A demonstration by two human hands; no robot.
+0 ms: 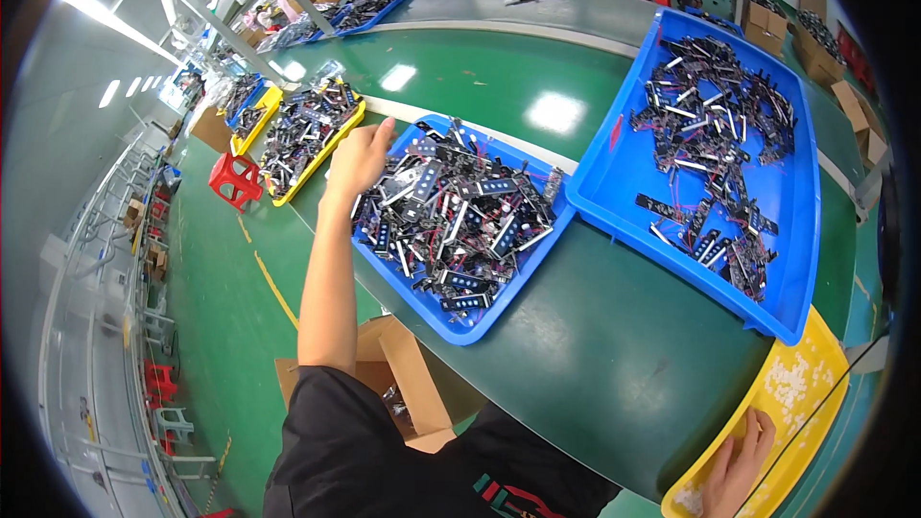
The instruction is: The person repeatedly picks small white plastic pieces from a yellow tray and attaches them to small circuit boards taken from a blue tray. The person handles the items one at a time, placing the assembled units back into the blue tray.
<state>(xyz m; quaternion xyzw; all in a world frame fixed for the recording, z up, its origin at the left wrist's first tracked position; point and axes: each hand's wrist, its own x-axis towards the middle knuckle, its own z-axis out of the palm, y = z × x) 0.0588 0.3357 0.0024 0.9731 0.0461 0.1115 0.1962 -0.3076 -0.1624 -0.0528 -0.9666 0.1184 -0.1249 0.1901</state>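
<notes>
My left hand (359, 161) is over the far left corner of a blue tray (468, 334) on the green bench. Its fingers look curled, and whatever is in them is hidden from view. Heaped in that tray are small black circuit-board strips (451, 216) with white bars and thin red wires. At the lower right, my right hand (741, 465) reaches into a yellow tray (815, 350) of small white pieces (789, 384). The fingers there are somewhat apart, with nothing visible between them.
A larger blue tray (614, 197) with more strips stands to the right. Yellow trays (317, 163) of strips lie at the left, near a red stool (236, 180). An open cardboard box (417, 374) sits below the bench edge. People sit at far benches.
</notes>
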